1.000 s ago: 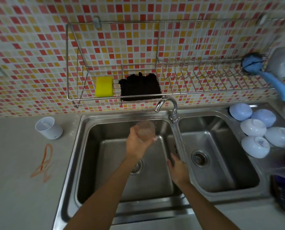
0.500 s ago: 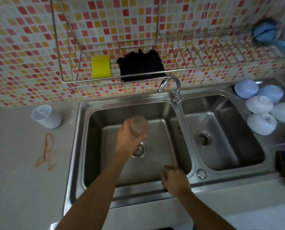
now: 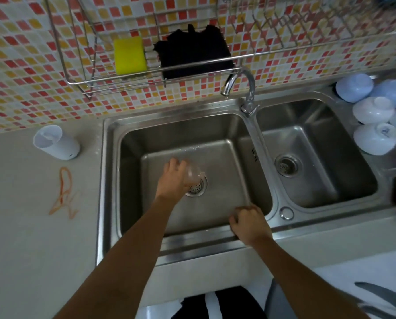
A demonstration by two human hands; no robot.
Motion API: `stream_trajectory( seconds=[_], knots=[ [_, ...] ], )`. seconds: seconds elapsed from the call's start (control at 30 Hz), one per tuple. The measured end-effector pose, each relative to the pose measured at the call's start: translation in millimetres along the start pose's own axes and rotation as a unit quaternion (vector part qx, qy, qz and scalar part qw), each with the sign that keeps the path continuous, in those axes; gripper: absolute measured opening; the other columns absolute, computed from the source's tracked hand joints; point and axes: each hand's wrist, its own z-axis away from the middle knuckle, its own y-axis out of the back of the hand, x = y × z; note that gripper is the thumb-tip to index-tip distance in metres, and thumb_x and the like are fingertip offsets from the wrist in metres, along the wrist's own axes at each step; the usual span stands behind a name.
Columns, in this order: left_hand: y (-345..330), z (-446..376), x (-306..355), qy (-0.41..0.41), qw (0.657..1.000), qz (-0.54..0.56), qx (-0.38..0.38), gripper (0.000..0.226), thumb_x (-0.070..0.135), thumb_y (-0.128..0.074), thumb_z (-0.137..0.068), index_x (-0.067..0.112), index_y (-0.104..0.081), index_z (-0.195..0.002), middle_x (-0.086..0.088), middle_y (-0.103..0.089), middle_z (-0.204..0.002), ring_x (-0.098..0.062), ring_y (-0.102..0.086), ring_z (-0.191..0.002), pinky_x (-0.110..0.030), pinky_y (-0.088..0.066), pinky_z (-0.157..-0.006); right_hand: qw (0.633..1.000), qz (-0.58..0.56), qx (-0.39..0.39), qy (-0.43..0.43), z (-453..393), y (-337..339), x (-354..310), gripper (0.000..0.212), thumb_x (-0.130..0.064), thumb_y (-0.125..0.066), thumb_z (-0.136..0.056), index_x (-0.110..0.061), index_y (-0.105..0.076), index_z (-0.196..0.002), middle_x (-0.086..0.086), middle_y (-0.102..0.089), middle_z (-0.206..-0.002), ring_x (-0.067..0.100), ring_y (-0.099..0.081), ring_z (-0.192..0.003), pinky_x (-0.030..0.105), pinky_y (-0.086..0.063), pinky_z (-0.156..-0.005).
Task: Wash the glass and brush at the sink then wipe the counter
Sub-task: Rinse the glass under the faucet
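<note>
My left hand [image 3: 173, 179] grips a clear glass [image 3: 195, 172] low inside the left basin of the steel sink [image 3: 109, 171], just above the drain. The glass is tipped on its side. My right hand [image 3: 250, 223] rests with curled fingers on the sink's front rim and holds nothing that I can see. The tap [image 3: 239, 85] stands at the back between the two basins, its spout over the left one; no water stream is visible. An orange smear [image 3: 64, 193] marks the counter [image 3: 31, 249] left of the sink. The brush is out of view.
A wire rack [image 3: 82, 77] on the tiled wall holds a yellow sponge [image 3: 129, 55] and a dark cloth [image 3: 193, 54]. A white cup [image 3: 55, 142] stands on the left counter. Several white bowls [image 3: 374, 138] lie upside down right of the sink.
My left hand has lowered the glass from near the tap down to the drain and tipped it. My right hand drew back to the front rim. The view has moved closer and down.
</note>
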Motion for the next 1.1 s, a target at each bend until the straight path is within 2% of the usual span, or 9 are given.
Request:
stream_trajectory(
  seconds=[0.17, 0.3, 0.43, 0.53, 0.77, 0.87, 0.97, 1.03, 1.1],
  knots=[
    [-9, -2, -3, -0.003, 0.998, -0.053, 0.024, 0.07, 0.028, -0.081, -0.072, 0.019, -0.045, -0.132, -0.012, -0.041, -0.124, -0.029, -0.042, -0.112, -0.037, -0.045, -0.09, 1.0, 0.013, 0.002, 0.0, -1, -4, 1, 0.038, -0.037, -0.04, -0.085, -0.012, -0.066, -0.071, 0.005, -0.067, -0.067, 0.023, -0.063, -0.069, 0.032, -0.042, -0.097],
    [-10, -4, -4, -0.022, 0.993, -0.116, 0.019, 0.076, 0.015, -0.081, -0.066, 0.019, -0.045, -0.133, -0.014, -0.043, -0.126, -0.03, -0.044, -0.111, -0.036, -0.04, -0.093, 1.0, 0.002, 0.013, -0.006, -2, -7, 2, 0.037, -0.037, -0.039, -0.084, -0.013, -0.066, -0.074, 0.005, -0.068, -0.071, 0.023, -0.063, -0.069, 0.033, -0.043, -0.097],
    [-9, -8, -7, -0.041, 0.983, -0.173, 0.037, 0.076, 0.004, -0.08, -0.056, 0.017, -0.051, -0.124, -0.015, -0.049, -0.116, -0.031, -0.048, -0.099, -0.038, -0.044, -0.085, 0.999, 0.003, 0.032, 0.009, -1, -8, 2, 0.032, -0.033, -0.043, -0.085, -0.012, -0.067, -0.081, 0.006, -0.069, -0.077, 0.024, -0.064, -0.073, 0.032, -0.043, -0.095],
    [-5, -9, -9, -0.076, 0.974, -0.21, 0.048, 0.076, -0.003, -0.075, -0.056, 0.017, -0.049, -0.125, -0.016, -0.048, -0.117, -0.03, -0.049, -0.102, -0.038, -0.046, -0.089, 0.999, -0.006, 0.032, 0.018, 0, -8, 4, 0.031, -0.034, -0.042, -0.088, -0.014, -0.066, -0.089, 0.005, -0.069, -0.083, 0.02, -0.063, -0.076, 0.032, -0.042, -0.098],
    [11, -15, -3, -0.17, 0.923, -0.337, 0.076, 0.076, 0.0, -0.07, -0.066, 0.021, -0.039, -0.133, -0.017, -0.044, -0.131, -0.033, -0.044, -0.122, -0.045, -0.028, -0.115, 0.999, 0.004, 0.03, 0.02, 0, -7, 3, 0.033, -0.034, -0.041, -0.088, -0.012, -0.066, -0.091, 0.006, -0.07, -0.086, 0.021, -0.064, -0.08, 0.033, -0.042, -0.099],
    [19, -16, -1, -0.224, 0.891, -0.384, 0.094, 0.079, 0.002, -0.073, -0.065, 0.02, -0.04, -0.134, -0.018, -0.044, -0.136, -0.033, -0.043, -0.128, -0.046, -0.021, -0.117, 0.999, 0.008, 0.029, 0.021, 0, -5, 2, 0.032, -0.033, -0.041, -0.089, -0.013, -0.065, -0.089, 0.006, -0.069, -0.085, 0.021, -0.063, -0.079, 0.032, -0.043, -0.096],
    [22, -17, -2, -0.291, 0.856, -0.408, 0.125, 0.065, 0.0, -0.063, -0.068, 0.018, -0.047, -0.128, -0.018, -0.05, -0.129, -0.033, -0.049, -0.121, -0.047, -0.025, -0.115, 0.999, -0.001, 0.027, 0.019, 0, -5, 3, 0.03, -0.034, -0.042, -0.09, -0.014, -0.064, -0.091, 0.004, -0.068, -0.085, 0.019, -0.061, -0.08, 0.031, -0.042, -0.096],
    [22, -20, -7, -0.313, 0.844, -0.414, 0.133, 0.065, 0.0, -0.066, -0.069, 0.018, -0.046, -0.128, -0.018, -0.05, -0.128, -0.034, -0.049, -0.12, -0.049, -0.024, -0.115, 0.999, 0.0, 0.028, 0.02, 0, -6, 4, 0.029, -0.032, -0.043, -0.089, -0.013, -0.064, -0.089, 0.005, -0.068, -0.085, 0.021, -0.061, -0.08, 0.031, -0.042, -0.096],
    [27, -21, -12, -0.301, 0.844, -0.424, 0.132, 0.071, 0.003, -0.073, -0.066, 0.02, -0.044, -0.129, -0.017, -0.047, -0.13, -0.034, -0.047, -0.122, -0.05, -0.02, -0.116, 0.999, 0.003, 0.028, 0.018, -1, -7, 4, 0.028, -0.03, -0.044, -0.087, -0.011, -0.065, -0.086, 0.007, -0.068, -0.083, 0.023, -0.061, -0.079, 0.033, -0.043, -0.094]
  ],
)
